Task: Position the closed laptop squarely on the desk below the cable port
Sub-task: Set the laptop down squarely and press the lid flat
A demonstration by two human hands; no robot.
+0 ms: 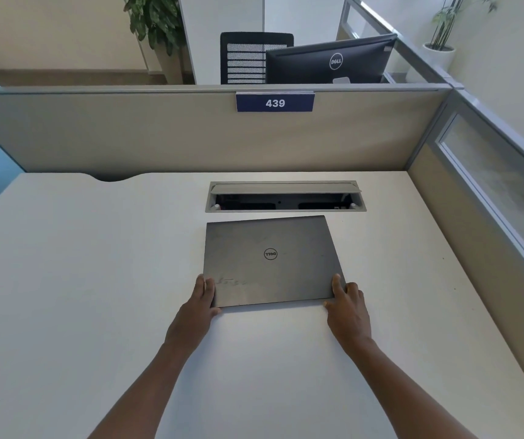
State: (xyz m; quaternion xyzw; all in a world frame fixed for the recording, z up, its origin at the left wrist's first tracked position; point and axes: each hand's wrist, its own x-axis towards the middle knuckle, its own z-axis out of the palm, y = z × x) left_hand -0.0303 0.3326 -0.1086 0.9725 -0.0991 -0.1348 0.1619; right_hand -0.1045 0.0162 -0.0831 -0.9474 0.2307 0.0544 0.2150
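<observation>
A closed dark grey laptop (pixel 270 258) with a round logo lies flat on the white desk (pixel 96 280). Its far edge sits just short of the open cable port (pixel 285 198), a grey-framed slot with its lid tipped up. The laptop is turned slightly, its far edge a little off parallel with the port. My left hand (pixel 202 299) grips the near left corner, thumb under the front edge. My right hand (pixel 346 304) grips the near right corner, fingers on the lid.
A beige partition (pixel 191 137) with a blue "439" label (pixel 275 103) backs the desk. A glazed side panel (pixel 491 185) runs along the right. A curved cutout (pixel 110 177) notches the desk's far left edge. Beyond the partition stand a monitor (pixel 330 60) and a chair.
</observation>
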